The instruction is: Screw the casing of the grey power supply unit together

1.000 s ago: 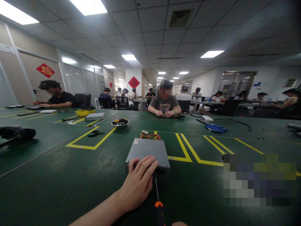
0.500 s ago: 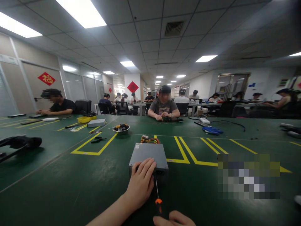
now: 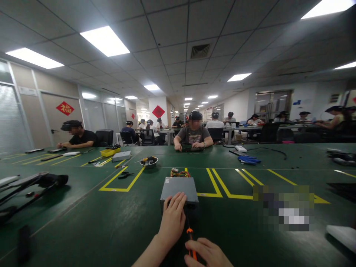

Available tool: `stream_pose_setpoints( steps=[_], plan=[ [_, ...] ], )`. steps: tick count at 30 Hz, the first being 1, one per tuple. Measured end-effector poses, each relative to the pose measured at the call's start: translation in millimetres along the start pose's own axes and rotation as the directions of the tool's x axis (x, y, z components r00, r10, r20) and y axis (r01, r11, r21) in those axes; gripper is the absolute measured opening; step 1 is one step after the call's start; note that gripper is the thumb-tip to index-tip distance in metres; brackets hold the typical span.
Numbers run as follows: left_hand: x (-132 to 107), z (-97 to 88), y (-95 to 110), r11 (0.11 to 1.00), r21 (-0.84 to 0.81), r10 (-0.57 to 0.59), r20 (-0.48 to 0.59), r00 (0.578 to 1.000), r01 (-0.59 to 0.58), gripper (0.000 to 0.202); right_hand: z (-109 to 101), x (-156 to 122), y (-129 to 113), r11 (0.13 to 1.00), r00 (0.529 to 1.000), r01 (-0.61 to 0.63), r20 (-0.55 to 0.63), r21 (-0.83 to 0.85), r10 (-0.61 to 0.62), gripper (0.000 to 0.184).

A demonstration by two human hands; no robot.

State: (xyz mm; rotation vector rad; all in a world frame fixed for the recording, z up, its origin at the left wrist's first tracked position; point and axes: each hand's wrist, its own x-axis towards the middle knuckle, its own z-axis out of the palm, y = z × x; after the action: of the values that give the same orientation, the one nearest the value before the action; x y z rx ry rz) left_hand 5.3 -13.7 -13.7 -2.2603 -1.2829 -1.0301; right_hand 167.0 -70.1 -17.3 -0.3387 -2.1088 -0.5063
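A grey computer power supply unit [image 3: 180, 185] lies on the green table in front of me, its bundle of coloured cables [image 3: 179, 172] at the far end. Across its near top edge my left hand [image 3: 174, 215] is laid, fingers close together, holding it; the thumb is mostly hidden. My right hand [image 3: 207, 252] is closed around the orange-and-black handle of a screwdriver [image 3: 190, 231]. Its thin shaft points at the near face of the unit, below the socket. Whether the tip sits in a screw is too dark to tell.
Yellow tape [image 3: 115, 190] marks areas on the table. Beyond the unit stand a metal bowl [image 3: 149, 163] of tools, black pliers [image 3: 126, 175], a yellow tray [image 3: 110, 152] and blue gloves [image 3: 249, 160]. A person [image 3: 193, 133] sits opposite. A blurred patch [image 3: 289, 211] covers something at right.
My view has tilted up and turned slightly left. The right hand has come further into view and forward along the screwdriver's handle. My left hand stays on the power supply unit.
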Motion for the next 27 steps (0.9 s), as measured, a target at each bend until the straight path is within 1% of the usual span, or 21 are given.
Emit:
stream_pose_setpoints(
  steps=[2, 4, 5, 7, 8, 9, 10, 11, 12, 14, 15, 17, 18, 20, 21, 22, 23, 24, 25, 27],
  plan=[
    [0, 0.2, 1, 1.000, -0.004, -0.007, 0.000, 1.000, 0.007, 0.055, -9, 2, -1, 0.999, 0.997, 0.042, 0.059, 0.006, -0.043, 0.035],
    [0, -1.0, 1, 1.000, -0.013, -0.006, 0.003, 1.000, 0.006, 0.054, -15, 2, -5, 1.000, 0.996, 0.007, 0.084, 0.010, -0.008, 0.035],
    [-1, -2.0, 2, 1.000, -0.018, -0.005, 0.004, 1.000, 0.005, 0.054, -16, 1, -9, 1.000, 0.996, -0.027, 0.086, 0.011, 0.026, 0.031],
    [-2, -4.2, 3, 1.000, -0.029, -0.006, 0.001, 1.000, 0.006, 0.054, -14, -3, -18, 0.991, 0.989, -0.131, 0.077, 0.018, 0.130, 0.019],
    [-3, -5.3, 3, 0.999, -0.035, -0.008, -0.001, 1.000, 0.008, 0.054, -11, -5, -24, 0.979, 0.978, -0.201, 0.067, 0.026, 0.199, 0.018],
    [-4, -6.4, 4, 0.999, -0.041, -0.012, -0.003, 1.000, 0.012, 0.054, -8, -7, -30, 0.959, 0.959, -0.279, 0.056, 0.040, 0.276, 0.020],
    [-5, -7.5, 5, 0.999, -0.047, -0.015, -0.004, 1.000, 0.015, 0.053, -4, -10, -37, 0.928, 0.930, -0.368, 0.044, 0.062, 0.366, 0.024],
    [-6, -8.6, 7, 0.998, -0.053, -0.019, -0.005, 1.000, 0.019, 0.053, 0, -12, -44, 0.882, 0.887, -0.462, 0.029, 0.090, 0.462, 0.026],
    [-7, -9.8, 8, 0.998, -0.058, -0.022, -0.005, 1.000, 0.022, 0.053, 4, -13, -52, 0.824, 0.832, -0.552, 0.013, 0.127, 0.555, 0.028],
    [-9, -12.7, 11, 0.997, -0.067, -0.028, -0.004, 1.000, 0.028, 0.053, 11, -14, -68, 0.662, 0.678, -0.717, -0.002, 0.218, 0.735, 0.033],
    [-10, -14.4, 13, 0.997, -0.071, -0.030, -0.005, 1.000, 0.030, 0.052, 14, -14, -75, 0.574, 0.597, -0.772, 0.001, 0.273, 0.802, 0.035],
    [-13, -18.5, 16, 0.996, -0.078, -0.032, -0.005, 0.999, 0.032, 0.051, 18, -10, -85, 0.384, 0.429, -0.836, 0.031, 0.391, 0.903, 0.040],
    [-14, -20.8, 18, 0.996, -0.080, -0.033, -0.005, 0.999, 0.032, 0.050, 20, -8, -88, 0.277, 0.339, -0.849, 0.061, 0.449, 0.939, 0.041],
    [-17, -25.1, 21, 0.996, -0.083, -0.033, -0.007, 0.999, 0.033, 0.049, 24, -1, -91, 0.026, 0.131, -0.841, 0.157, 0.540, 0.979, 0.041],
    [-19, -27.0, 23, 0.996, -0.084, -0.034, -0.009, 0.999, 0.033, 0.048, 26, 3, -91, -0.107, 0.024, -0.815, 0.217, 0.569, 0.976, 0.037],
    [-20, -28.7, 24, 0.996, -0.084, -0.034, -0.013, 0.999, 0.033, 0.048, 27, 7, -91, -0.233, -0.073, -0.775, 0.283, 0.588, 0.956, 0.030],
    [-21, -30.1, 26, 0.996, -0.084, -0.035, -0.017, 0.999, 0.034, 0.047, 28, 12, -90, -0.345, -0.152, -0.724, 0.349, 0.598, 0.925, 0.020],
    [-22, -31.3, 27, 0.996, -0.085, -0.037, -0.022, 0.999, 0.035, 0.046, 28, 16, -90, -0.438, -0.211, -0.665, 0.410, 0.605, 0.887, 0.009],
    [-23, -32.2, 28, 0.996, -0.085, -0.038, -0.027, 0.999, 0.036, 0.046, 27, 21, -90, -0.511, -0.252, -0.602, 0.461, 0.614, 0.851, 0.005],
    [-23, -33.5, 28, 0.996, -0.085, -0.041, -0.036, 0.999, 0.038, 0.044, 24, 31, -90, -0.609, -0.300, -0.477, 0.534, 0.634, 0.790, 0.020]
  ],
)
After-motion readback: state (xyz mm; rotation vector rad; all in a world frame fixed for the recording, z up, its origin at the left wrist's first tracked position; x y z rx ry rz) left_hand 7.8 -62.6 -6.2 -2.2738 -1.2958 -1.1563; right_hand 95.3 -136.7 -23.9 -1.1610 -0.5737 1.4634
